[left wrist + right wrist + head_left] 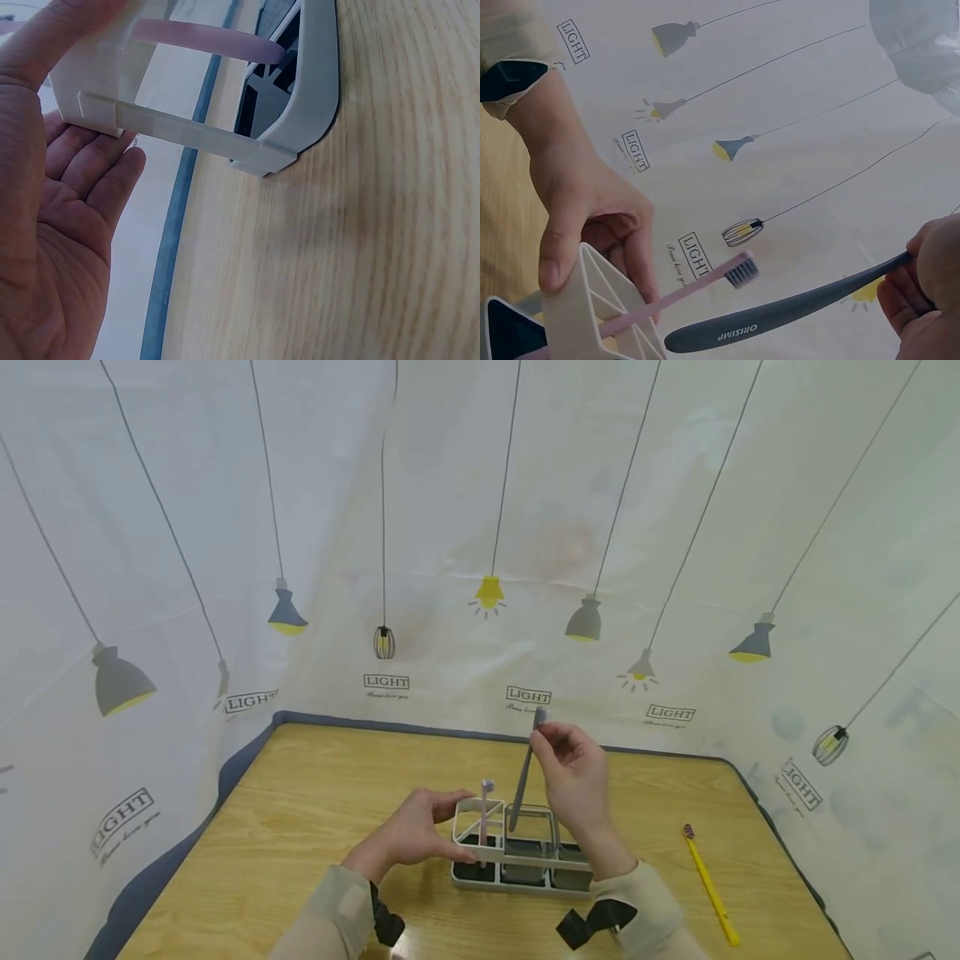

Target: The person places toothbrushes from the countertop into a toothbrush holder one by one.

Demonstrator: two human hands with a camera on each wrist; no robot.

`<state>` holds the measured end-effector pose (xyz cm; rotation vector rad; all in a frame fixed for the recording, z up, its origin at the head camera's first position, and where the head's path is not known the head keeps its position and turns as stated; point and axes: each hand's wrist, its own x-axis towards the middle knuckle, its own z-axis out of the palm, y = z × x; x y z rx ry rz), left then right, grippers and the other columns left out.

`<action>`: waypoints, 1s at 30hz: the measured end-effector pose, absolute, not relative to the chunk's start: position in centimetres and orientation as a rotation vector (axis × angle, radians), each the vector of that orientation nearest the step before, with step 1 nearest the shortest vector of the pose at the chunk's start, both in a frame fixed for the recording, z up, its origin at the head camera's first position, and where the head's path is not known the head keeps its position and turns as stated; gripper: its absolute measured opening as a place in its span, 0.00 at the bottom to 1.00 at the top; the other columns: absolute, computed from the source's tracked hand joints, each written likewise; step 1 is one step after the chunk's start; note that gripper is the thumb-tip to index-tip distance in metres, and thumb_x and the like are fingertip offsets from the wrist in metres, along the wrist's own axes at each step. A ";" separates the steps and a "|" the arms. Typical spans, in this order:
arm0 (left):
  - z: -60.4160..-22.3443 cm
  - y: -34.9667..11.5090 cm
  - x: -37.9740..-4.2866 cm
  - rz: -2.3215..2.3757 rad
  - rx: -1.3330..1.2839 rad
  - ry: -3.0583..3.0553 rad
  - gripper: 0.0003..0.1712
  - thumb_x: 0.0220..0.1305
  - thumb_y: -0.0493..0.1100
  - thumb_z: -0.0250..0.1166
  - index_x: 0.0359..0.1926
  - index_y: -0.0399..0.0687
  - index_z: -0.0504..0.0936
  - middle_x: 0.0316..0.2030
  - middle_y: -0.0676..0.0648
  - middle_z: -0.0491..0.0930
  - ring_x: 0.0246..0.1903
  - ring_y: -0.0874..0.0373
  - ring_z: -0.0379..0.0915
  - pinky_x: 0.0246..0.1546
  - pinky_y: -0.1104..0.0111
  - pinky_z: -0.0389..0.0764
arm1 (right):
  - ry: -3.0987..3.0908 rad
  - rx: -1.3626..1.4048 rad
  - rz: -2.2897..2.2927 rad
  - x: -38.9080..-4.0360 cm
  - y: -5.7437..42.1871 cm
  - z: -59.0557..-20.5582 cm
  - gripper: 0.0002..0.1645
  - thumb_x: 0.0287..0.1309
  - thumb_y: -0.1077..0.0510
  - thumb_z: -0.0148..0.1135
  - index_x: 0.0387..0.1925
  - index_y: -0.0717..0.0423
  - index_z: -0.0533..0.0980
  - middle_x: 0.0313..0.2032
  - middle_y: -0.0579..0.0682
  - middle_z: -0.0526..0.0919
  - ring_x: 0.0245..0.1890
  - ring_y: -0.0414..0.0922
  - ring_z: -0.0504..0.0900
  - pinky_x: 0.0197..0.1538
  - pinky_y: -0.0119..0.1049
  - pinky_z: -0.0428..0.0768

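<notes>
My right hand [577, 772] pinches a dark grey toothbrush [522, 777] near its head, the handle end hanging down over the middle of a white toothbrush holder [480, 853]. In the right wrist view that grey handle carries the letters ORISIMP. My left hand [412, 828] grips the holder's left end, thumb at the front and fingers behind. A pink toothbrush [667, 301] stands in the divided left section, head up. The left wrist view shows its handle reaching down into the dark base [268, 101] of the holder.
A yellow toothbrush [708, 881] lies on the wooden table [315, 793] to the right of the holder. Behind the table's dark blue edge rises a pale sheet [450, 485] printed with hanging lamps.
</notes>
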<state>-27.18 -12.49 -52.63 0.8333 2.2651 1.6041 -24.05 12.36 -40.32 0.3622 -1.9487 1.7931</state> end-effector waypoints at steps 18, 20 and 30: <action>-52.5 -12.6 -27.2 1.587 0.816 2.272 0.53 0.51 0.49 0.88 0.75 0.40 0.74 0.70 0.38 0.75 0.71 0.43 0.69 0.70 0.52 0.72 | -1.890 0.544 1.841 -23.4 10.4 -45.9 0.07 0.71 0.69 0.66 0.46 0.72 0.80 0.42 0.59 0.84 0.41 0.50 0.84 0.46 0.31 0.85; -52.5 -12.6 -27.2 1.594 0.822 2.271 0.53 0.51 0.49 0.88 0.74 0.39 0.74 0.70 0.36 0.74 0.71 0.42 0.69 0.69 0.51 0.72 | -1.882 0.559 1.840 -23.2 10.2 -46.6 0.06 0.71 0.69 0.66 0.46 0.71 0.80 0.42 0.58 0.84 0.42 0.50 0.84 0.47 0.31 0.85; -52.6 -12.6 -27.1 1.585 0.813 2.285 0.55 0.50 0.50 0.88 0.75 0.37 0.73 0.71 0.37 0.73 0.71 0.41 0.69 0.69 0.54 0.73 | -1.900 0.604 1.798 -22.3 10.0 -48.9 0.05 0.68 0.73 0.66 0.43 0.67 0.80 0.42 0.58 0.85 0.41 0.50 0.84 0.47 0.30 0.85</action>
